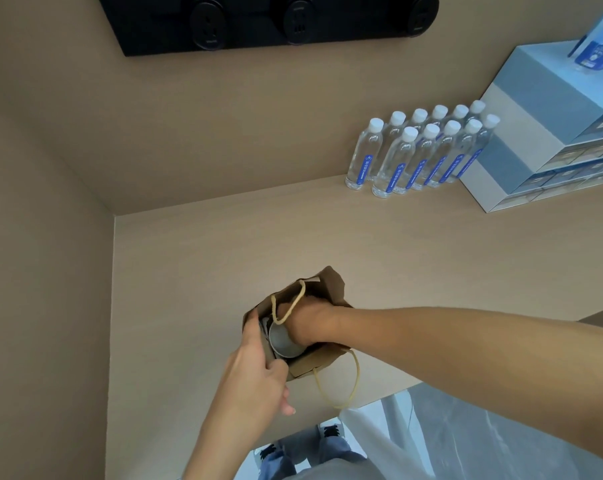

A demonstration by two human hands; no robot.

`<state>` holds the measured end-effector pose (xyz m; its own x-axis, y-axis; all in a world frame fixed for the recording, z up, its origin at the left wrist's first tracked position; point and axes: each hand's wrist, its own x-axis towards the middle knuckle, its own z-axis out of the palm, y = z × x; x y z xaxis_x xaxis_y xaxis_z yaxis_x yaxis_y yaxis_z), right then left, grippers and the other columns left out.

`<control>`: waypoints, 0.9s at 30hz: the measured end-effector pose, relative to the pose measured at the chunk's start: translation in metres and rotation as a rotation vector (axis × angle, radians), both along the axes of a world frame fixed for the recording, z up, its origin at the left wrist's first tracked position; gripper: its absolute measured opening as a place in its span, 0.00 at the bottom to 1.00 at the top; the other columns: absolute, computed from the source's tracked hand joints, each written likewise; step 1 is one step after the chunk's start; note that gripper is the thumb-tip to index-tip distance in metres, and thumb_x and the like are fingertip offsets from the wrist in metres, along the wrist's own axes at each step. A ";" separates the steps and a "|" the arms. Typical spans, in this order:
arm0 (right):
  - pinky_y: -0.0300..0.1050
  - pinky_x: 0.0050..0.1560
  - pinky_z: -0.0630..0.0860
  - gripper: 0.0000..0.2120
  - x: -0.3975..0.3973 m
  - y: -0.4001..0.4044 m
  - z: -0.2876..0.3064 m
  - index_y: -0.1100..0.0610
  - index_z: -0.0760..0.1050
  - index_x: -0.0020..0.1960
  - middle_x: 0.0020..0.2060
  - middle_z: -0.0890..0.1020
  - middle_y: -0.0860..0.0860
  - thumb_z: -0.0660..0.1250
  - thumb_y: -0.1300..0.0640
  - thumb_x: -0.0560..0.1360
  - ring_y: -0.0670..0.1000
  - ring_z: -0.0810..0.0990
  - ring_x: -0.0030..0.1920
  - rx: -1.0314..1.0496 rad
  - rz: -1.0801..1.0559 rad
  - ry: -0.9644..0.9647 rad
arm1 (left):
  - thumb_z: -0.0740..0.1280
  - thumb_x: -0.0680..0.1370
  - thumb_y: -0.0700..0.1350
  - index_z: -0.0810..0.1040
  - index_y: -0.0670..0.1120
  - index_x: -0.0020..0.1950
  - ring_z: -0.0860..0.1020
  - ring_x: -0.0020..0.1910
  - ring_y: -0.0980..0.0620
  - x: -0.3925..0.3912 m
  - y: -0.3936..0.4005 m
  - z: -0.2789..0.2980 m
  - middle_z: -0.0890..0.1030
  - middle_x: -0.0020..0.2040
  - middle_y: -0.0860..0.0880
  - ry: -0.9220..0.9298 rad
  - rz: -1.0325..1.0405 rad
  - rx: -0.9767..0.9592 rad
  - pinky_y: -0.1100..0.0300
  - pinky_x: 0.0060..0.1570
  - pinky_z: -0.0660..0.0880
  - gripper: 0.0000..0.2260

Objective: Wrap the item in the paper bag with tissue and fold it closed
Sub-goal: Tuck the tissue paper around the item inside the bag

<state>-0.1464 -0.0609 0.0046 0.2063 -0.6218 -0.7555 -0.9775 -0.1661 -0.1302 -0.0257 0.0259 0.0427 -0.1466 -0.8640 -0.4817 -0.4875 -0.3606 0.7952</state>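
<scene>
Both hands are working the paper bag [331, 289]: left fingers [255, 336] pinching its nine-o'clock rim, right hand [303, 323] inside gripping the upright cup [282, 342].

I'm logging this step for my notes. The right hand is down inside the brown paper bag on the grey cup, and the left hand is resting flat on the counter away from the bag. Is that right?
Not quite. In the head view the left hand is not flat on the counter; it grips the near edge of the brown paper bag, holding it open. The rest stands: the right hand is down inside the bag, on the grey cup.
</scene>
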 end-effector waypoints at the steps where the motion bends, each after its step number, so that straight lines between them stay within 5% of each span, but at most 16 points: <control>1: 0.46 0.35 0.71 0.10 -0.001 0.000 0.002 0.62 0.75 0.56 0.40 0.77 0.57 0.61 0.63 0.77 0.53 0.73 0.33 0.005 0.051 0.022 | 0.56 0.74 0.34 0.56 0.62 0.72 0.83 0.22 0.49 0.000 -0.001 0.000 0.83 0.35 0.41 -0.002 -0.002 -0.003 0.68 0.28 0.76 0.33; 6: 0.42 0.26 0.67 0.10 0.004 -0.004 0.001 0.62 0.71 0.59 0.33 0.71 0.56 0.56 0.60 0.81 0.52 0.69 0.27 0.178 0.081 0.159 | 0.55 0.74 0.34 0.55 0.67 0.69 0.84 0.23 0.49 -0.003 -0.003 -0.001 0.83 0.35 0.41 0.008 0.013 0.010 0.64 0.33 0.79 0.33; 11: 0.41 0.27 0.68 0.04 0.007 -0.003 0.004 0.62 0.68 0.48 0.35 0.71 0.55 0.57 0.64 0.80 0.51 0.69 0.27 0.200 0.234 0.232 | 0.55 0.73 0.34 0.58 0.69 0.63 0.83 0.22 0.49 -0.003 -0.004 -0.003 0.83 0.33 0.39 0.032 0.038 -0.018 0.70 0.27 0.76 0.31; 14: 0.43 0.31 0.71 0.12 0.007 -0.003 0.006 0.61 0.68 0.35 0.31 0.70 0.54 0.60 0.67 0.77 0.52 0.72 0.31 0.152 0.410 0.263 | 0.55 0.73 0.34 0.58 0.70 0.60 0.83 0.22 0.49 -0.002 -0.004 -0.003 0.83 0.33 0.39 0.038 0.047 -0.027 0.71 0.26 0.74 0.31; 19: 0.39 0.28 0.68 0.06 0.015 -0.008 0.025 0.61 0.74 0.43 0.30 0.72 0.53 0.61 0.66 0.76 0.50 0.69 0.29 0.184 0.582 0.370 | 0.55 0.73 0.34 0.58 0.67 0.66 0.83 0.22 0.50 0.001 -0.006 -0.005 0.83 0.31 0.41 0.017 0.013 -0.032 0.70 0.27 0.75 0.32; 23: 0.39 0.29 0.68 0.11 0.019 -0.016 0.058 0.58 0.71 0.35 0.28 0.70 0.52 0.61 0.64 0.77 0.50 0.67 0.26 0.204 0.618 0.488 | 0.55 0.74 0.35 0.55 0.61 0.74 0.83 0.21 0.51 0.004 -0.011 -0.004 0.83 0.32 0.41 -0.032 -0.044 -0.011 0.71 0.25 0.74 0.33; 27: 0.38 0.27 0.67 0.04 0.014 -0.020 0.087 0.61 0.72 0.43 0.27 0.70 0.52 0.61 0.65 0.76 0.49 0.67 0.24 0.173 0.595 0.476 | 0.55 0.74 0.33 0.57 0.59 0.73 0.80 0.18 0.50 -0.002 -0.017 0.000 0.81 0.38 0.43 -0.057 -0.085 -0.031 0.64 0.23 0.77 0.32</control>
<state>-0.1321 -0.0813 0.0917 0.0976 -0.3735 -0.9225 -0.6874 -0.6956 0.2089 -0.0274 0.0087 0.0427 -0.1932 -0.8643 -0.4643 -0.5601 -0.2914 0.7755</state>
